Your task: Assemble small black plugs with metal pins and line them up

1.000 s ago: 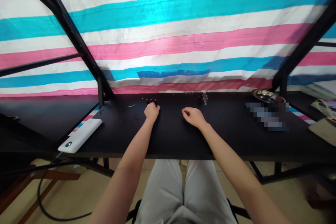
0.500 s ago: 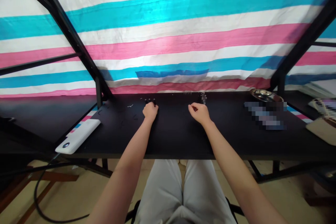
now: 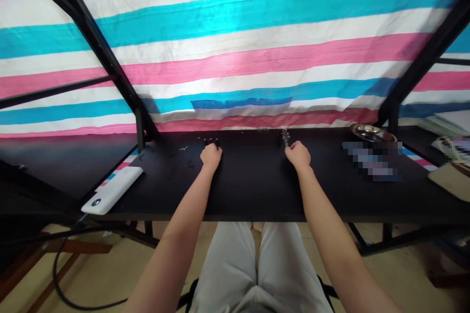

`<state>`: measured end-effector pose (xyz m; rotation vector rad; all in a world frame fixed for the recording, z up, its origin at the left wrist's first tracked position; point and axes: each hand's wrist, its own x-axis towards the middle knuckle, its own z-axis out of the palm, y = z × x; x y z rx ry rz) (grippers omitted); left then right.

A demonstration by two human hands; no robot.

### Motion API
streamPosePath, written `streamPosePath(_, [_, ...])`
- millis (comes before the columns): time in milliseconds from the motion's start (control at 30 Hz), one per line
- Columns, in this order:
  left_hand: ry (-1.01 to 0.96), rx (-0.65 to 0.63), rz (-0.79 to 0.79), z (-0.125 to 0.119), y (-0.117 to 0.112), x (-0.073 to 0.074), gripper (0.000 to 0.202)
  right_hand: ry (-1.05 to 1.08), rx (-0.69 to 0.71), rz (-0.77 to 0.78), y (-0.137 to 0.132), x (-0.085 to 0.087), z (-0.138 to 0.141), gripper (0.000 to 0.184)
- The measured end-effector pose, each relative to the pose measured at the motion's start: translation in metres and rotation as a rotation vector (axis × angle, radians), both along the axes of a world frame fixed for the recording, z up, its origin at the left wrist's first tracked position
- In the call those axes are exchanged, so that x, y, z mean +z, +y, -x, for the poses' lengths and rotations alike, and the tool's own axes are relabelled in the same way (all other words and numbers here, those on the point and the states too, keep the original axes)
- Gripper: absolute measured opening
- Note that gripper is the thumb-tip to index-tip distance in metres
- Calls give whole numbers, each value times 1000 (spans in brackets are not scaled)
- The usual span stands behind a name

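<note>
My left hand (image 3: 212,157) rests closed on the black table, its fingers curled away from the camera. Just beyond its knuckles stand small black pieces (image 3: 211,141) with lighter tops; whether the fingers grip one is hidden. My right hand (image 3: 299,154) is closed with thumb and forefinger together in a pinch. Its fingertips are at the near end of a cluster of small grey pieces (image 3: 286,136). Whatever lies between those fingertips is too small to make out.
On the black table (image 3: 253,186) lie a white power bank (image 3: 112,190) with a cable at left and a shiny metal dish (image 3: 372,133) at right. A row of small clear pieces (image 3: 263,130) lies at the back edge. A striped sheet (image 3: 257,68) hangs behind.
My right hand has moved to the right, from in front of the small grey cluster to its near right side. The left hand has stayed in place.
</note>
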<state>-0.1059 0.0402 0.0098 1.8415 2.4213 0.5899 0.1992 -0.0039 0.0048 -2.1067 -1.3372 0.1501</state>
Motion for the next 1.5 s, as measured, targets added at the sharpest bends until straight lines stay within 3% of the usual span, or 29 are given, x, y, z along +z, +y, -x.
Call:
streamPosePath(167, [97, -102, 1, -2, -10, 3, 28, -72, -42, 21, 6, -15, 0, 29])
streamPosePath(300, [163, -312, -8, -21, -19, 7, 27, -58, -69, 37, 12, -20, 2, 31])
streamPosePath(467, [154, -634, -106, -71, -27, 9, 25, -45, -63, 41, 20, -22, 0, 31])
streamPosePath(667, [140, -720, -227, -138, -25, 0, 41, -42, -54, 27, 28, -23, -3, 28])
streamPosePath(800, [164, -728, -241, -166, -18, -8, 47, -53, -47, 18, 32, -24, -4, 28])
streamPosePath(967, [186, -754, -268, -181, -8, -14, 51, -65, -37, 25, 36, -26, -5, 28])
streamPosePath(1233, [158, -762, -398, -186, -1, -15, 30, -86, -15, 40, 33, -23, -3, 22])
streamPosePath(1333, [78, -721, -437, -183, -4, -15, 21, -108, 8, 56, 30, -20, 0, 20])
streamPosePath(1500, [-225, -558, -477, -172, -8, -14, 15, -191, 87, 61, 23, -13, 9, 18])
